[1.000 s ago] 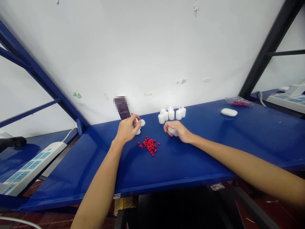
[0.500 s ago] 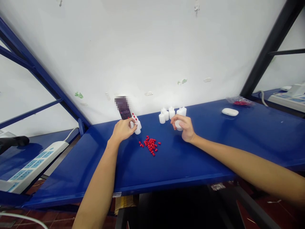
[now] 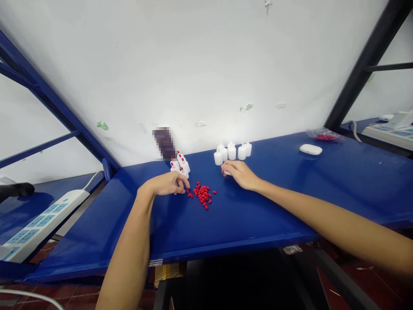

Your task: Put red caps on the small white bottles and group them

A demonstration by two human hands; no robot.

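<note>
Two hands are observed well apart over one blue table (image 3: 245, 224). By the right hand (image 3: 240, 173), one white bottle (image 3: 227, 173) is gripped, mostly covered by the fingers. The left hand (image 3: 168, 183) is held with fingers bent and thumb and forefinger parted, just beside the loose red caps (image 3: 203, 194); contact cannot be confirmed. The caps are heaped too closely for an exact count; one is noted apart at the right. At least four red-tipped bottles (image 3: 185, 165) are grouped beyond the left hand. Five uncapped bottles (image 3: 231, 152) are distinguished near the wall (image 3: 200, 77).
</note>
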